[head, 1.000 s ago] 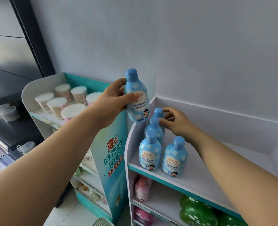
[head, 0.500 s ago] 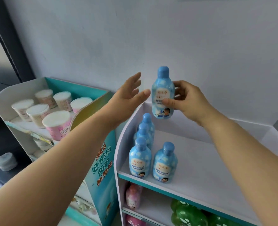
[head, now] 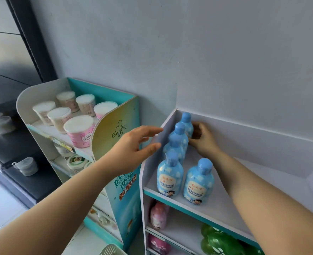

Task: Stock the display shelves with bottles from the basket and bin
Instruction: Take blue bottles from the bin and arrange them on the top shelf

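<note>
A white display shelf [head: 244, 190] stands against the wall. On its top tier, several blue bottles form a row along the left wall, and one more blue bottle [head: 198, 183] stands at the front beside them. My right hand [head: 201, 140] curls round the rearmost blue bottle [head: 187, 122], which stands upright in the back left corner. My left hand [head: 133, 150] hovers with straight fingers just outside the shelf's left wall and holds nothing.
Pink bottles [head: 158, 216] and green bottles [head: 220, 242] fill the lower tiers. A teal display stand [head: 119, 126] with round tubs [head: 78, 129] stands to the left. A basket rim [head: 111, 250] shows at the bottom edge. A dark counter lies far left.
The blue bottle passed from my left hand to my right hand, then went down to the back of the left row. My left hand stays empty beside the shelf.
</note>
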`<action>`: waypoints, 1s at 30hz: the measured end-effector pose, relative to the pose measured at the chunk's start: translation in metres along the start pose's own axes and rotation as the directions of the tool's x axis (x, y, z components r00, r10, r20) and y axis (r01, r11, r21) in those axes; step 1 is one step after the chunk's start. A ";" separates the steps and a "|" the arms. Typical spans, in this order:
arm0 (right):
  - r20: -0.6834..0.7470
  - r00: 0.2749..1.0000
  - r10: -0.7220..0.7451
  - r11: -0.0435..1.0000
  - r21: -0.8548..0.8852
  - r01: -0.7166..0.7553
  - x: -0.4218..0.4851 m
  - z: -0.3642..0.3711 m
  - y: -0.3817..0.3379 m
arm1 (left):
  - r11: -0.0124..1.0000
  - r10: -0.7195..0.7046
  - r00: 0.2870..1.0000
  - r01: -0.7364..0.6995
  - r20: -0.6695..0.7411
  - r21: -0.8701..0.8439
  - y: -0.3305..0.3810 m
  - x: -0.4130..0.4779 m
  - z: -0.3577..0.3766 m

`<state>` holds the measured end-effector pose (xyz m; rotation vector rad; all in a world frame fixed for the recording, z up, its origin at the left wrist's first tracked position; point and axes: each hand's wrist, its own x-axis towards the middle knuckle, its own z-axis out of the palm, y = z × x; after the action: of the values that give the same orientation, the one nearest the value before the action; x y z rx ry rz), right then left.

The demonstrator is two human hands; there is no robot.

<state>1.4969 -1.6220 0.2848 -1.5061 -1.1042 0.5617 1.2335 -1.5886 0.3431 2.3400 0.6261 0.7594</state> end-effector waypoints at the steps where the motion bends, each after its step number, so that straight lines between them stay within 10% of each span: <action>1: 0.025 1.000 -0.006 1.000 -0.007 0.006 0.001 0.001 0.000 | 1.000 0.008 1.000 -0.008 0.007 0.026 0.000 -0.001 0.002; 18: 0.163 0.986 0.041 0.943 -0.333 0.016 -0.164 -0.031 -0.042 | 0.855 0.099 0.990 -0.135 0.097 0.501 0.020 -0.007 0.025; 30: 0.120 0.991 -0.063 0.944 -0.314 0.098 -0.167 -0.016 -0.031 | 0.907 0.169 0.981 -0.116 -0.099 0.405 0.012 -0.036 0.036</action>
<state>1.4252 -1.7763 0.2809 -1.7139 -1.3863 0.4255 1.2337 -1.6318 0.3145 2.7499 0.7283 0.9313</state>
